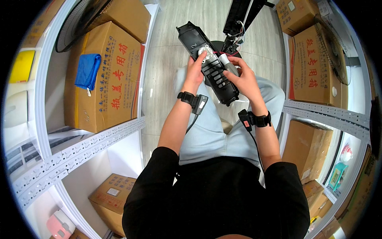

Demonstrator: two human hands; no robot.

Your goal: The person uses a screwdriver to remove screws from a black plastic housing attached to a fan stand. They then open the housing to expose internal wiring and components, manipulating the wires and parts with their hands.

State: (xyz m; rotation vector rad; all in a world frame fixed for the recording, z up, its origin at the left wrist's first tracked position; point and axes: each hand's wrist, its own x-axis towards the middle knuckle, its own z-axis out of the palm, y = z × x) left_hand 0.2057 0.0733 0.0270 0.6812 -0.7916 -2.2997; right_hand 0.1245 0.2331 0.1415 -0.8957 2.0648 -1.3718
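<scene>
A long black plastic housing with a row of slots lies tilted over my lap, its far end toward the upper left. My left hand grips its left side, the thumb on a clear-white round part set in the housing. A grey cylinder with a white end is held between the thumb and fingers of my right hand, over the housing's right edge. I cannot tell what kind of thing it is. Red wires run by the round part. Both wrists wear black straps with small boxes.
A black stand with loose wires rises just beyond the housing. White metal shelving flanks me, holding cardboard boxes at left and more boxes at right. Round fan grilles lean on both sides. A blue cloth hangs on the left box.
</scene>
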